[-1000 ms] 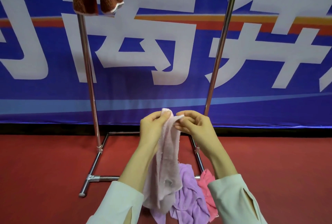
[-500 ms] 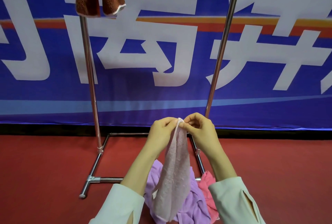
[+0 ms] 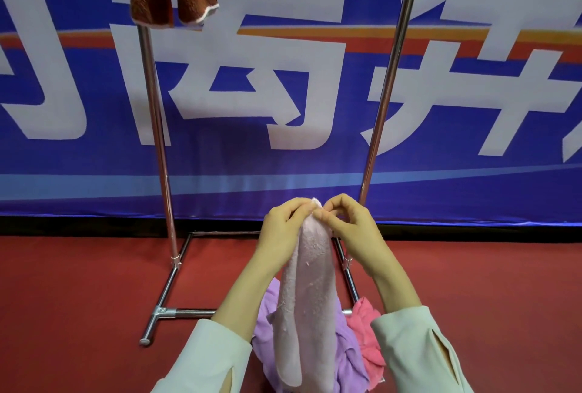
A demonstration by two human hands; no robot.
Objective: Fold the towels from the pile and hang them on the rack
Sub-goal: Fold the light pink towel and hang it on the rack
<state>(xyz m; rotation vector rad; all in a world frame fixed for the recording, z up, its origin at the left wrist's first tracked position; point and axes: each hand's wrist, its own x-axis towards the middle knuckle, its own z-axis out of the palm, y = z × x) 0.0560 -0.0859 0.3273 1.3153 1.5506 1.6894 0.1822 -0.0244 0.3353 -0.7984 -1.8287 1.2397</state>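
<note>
Head view: a pale pink towel (image 3: 310, 298) is being pinched at its top edge by both hands.
The edge is being gripped by the left hand (image 3: 283, 230) and the right hand (image 3: 351, 230), which are touching. The towel is hanging straight below the grip, over the pile (image 3: 349, 361). Folding is judged to be just starting; next, the corners are needing to be drawn apart, with the rack (image 3: 156, 128) standing beyond.
</note>
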